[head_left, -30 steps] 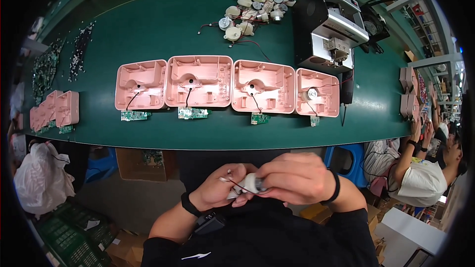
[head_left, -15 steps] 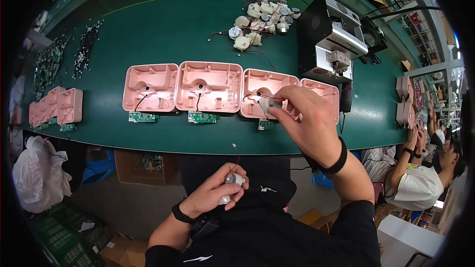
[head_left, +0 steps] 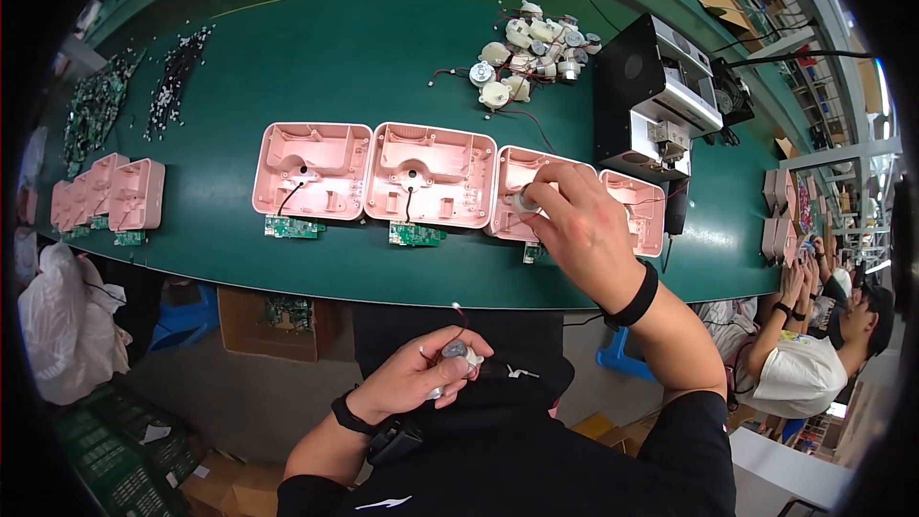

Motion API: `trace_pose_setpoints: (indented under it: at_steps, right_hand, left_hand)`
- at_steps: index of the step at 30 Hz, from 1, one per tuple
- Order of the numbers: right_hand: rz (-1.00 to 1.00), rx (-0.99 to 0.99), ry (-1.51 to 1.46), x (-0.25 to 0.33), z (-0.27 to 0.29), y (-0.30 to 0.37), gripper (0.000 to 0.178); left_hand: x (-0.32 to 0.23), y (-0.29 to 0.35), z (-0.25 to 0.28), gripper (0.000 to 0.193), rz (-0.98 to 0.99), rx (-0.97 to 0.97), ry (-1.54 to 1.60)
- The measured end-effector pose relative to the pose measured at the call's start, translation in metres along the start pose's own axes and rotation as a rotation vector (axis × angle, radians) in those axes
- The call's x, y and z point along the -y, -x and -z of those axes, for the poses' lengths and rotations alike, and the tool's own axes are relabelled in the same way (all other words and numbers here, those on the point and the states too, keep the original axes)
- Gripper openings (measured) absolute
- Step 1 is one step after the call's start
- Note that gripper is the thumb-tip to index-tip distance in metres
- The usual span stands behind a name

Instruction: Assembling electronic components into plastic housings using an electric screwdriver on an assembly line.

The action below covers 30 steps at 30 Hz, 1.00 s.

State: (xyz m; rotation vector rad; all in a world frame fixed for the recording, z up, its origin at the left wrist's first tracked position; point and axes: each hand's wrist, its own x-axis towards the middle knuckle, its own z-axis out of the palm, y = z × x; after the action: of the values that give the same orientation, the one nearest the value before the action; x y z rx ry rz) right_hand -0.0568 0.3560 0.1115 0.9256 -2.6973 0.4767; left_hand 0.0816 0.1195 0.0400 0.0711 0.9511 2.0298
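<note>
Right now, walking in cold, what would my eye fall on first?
Probably the row of four pink trays across the green table, with the right hand holding a small motor at the third from the left. Beyond lies a heap of cream motors, left of a black-and-silver machine. The left hand, near the body, also grips a motor.

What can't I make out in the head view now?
Head: pale part, mostly covered by the right hand gripping it.
Head: left side of the row's rightmost pink housing, behind the right hand.
Head: wired parts in the left hand, partly covered by its grip.
</note>
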Motion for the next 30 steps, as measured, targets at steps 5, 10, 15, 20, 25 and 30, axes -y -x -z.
trace_pose_setpoints:
  at_steps: [5,10,15,20,25,30]
  right_hand:
    - [-0.080,-0.066,-0.047,0.016,0.017,0.002,0.029]
    - [-0.084,0.037,-0.325,0.030,0.039,0.025,0.031]
    - [-0.067,0.004,-0.168,0.015,0.019,0.035,0.030]
    - [-0.033,0.014,0.007,0.008,0.016,0.029,0.028]
    - [-0.017,0.037,-0.070,0.012,0.022,0.030,0.032]
    - [-0.021,0.242,-0.647,0.028,0.032,0.044,0.036]
  left_hand:
    - [-0.007,-0.001,-0.006,0.030,-0.022,-0.086,0.117]
    - [-0.019,-0.007,-0.021,0.033,-0.100,-0.126,-0.038]
    - [-0.017,-0.018,-0.028,0.033,-0.116,-0.115,-0.171]
    - [-0.007,-0.022,-0.036,0.033,-0.080,-0.126,-0.140]
    - [-0.001,-0.018,-0.037,0.032,-0.105,-0.180,-0.187]
    - [-0.008,-0.018,-0.037,0.032,-0.148,-0.309,-0.329]
